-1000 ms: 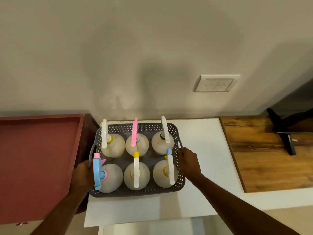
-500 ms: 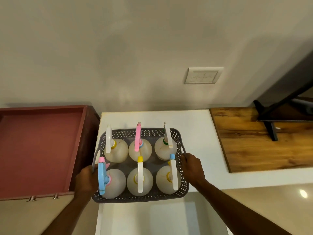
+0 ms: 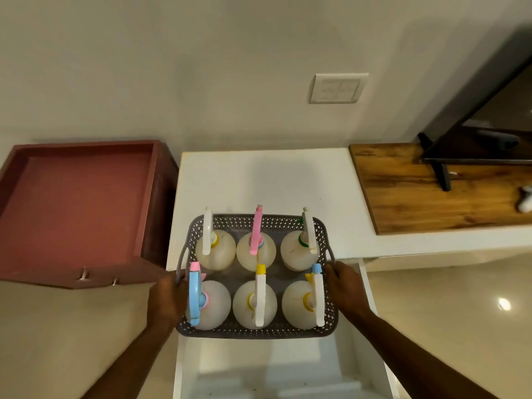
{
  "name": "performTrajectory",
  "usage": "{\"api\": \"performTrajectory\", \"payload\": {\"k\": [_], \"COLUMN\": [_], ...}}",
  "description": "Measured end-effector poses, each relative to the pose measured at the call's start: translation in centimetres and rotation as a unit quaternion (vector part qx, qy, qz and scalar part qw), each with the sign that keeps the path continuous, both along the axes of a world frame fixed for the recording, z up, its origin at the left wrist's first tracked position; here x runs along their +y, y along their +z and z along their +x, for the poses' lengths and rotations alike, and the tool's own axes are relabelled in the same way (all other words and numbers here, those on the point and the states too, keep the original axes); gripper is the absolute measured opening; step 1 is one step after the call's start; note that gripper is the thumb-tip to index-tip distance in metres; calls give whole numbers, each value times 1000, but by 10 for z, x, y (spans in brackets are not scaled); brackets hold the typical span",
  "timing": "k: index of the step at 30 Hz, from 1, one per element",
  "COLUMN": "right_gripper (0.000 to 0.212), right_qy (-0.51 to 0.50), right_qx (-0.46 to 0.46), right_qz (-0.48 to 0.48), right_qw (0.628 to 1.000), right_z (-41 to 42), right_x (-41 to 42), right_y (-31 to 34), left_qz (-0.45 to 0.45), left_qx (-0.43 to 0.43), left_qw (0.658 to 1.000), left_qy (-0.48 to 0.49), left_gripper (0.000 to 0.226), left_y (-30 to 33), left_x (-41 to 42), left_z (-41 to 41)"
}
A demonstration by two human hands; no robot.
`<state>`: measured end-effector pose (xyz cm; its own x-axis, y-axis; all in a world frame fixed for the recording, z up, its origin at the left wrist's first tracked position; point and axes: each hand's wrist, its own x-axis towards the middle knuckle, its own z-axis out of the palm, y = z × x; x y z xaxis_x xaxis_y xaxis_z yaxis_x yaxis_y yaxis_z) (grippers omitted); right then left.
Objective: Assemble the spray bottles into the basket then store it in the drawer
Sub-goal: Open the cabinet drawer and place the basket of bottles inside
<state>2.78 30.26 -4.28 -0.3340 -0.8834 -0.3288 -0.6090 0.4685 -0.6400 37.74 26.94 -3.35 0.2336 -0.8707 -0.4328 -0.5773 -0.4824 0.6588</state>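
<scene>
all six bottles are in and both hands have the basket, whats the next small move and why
Probably lower the basket straight down into the open white drawer: left hand and right hand grip its side handles, and it hangs partly over the drawer already.

Beige wall (image 3: 144,67), glossy floor (image 3: 460,312)

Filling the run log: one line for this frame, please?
phase: carry to drawer | left hand: grips basket handle | right hand: grips opposite handle | load: six spray bottles upright | white drawer: open below
</scene>
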Motion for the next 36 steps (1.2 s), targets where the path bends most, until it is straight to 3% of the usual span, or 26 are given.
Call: {"api": "performTrajectory", "payload": {"k": [3,7,10,13,17,21,36], "right_gripper": [33,29,29,29,31,33,30], "right_qy": [-16,-34,-38,-47,-38,-35,-90], "right_qx": [-16,-17,-19,-33,-23,-28,-75], "right_qz": [10,12,20,35,44,58,69], "right_qw": [1000,999,999,998,998,997,991], "right_z": [-1,-6,-13,-21,-32,-39,-41], "right_x": [32,70,91,110,125,129,113], "right_y": [0,-6,-13,-24,-48,-78,-207], "left_qz": [13,8,9,13,29,43,83], "left_qx": [6,18,43,20,10,17,-15], "left_qw": [1000,1000,998,999,999,999,996], "left_qy": [15,20,40,28,13,17,24], "left_gripper": [22,10,15,24,19,7,26], "left_y": [-2,-11,-22,-43,-72,-108,-222], "left_x": [28,67,90,112,134,141,130], "left_z": [-2,-10,-17,-22,-34,-41,-58]}}
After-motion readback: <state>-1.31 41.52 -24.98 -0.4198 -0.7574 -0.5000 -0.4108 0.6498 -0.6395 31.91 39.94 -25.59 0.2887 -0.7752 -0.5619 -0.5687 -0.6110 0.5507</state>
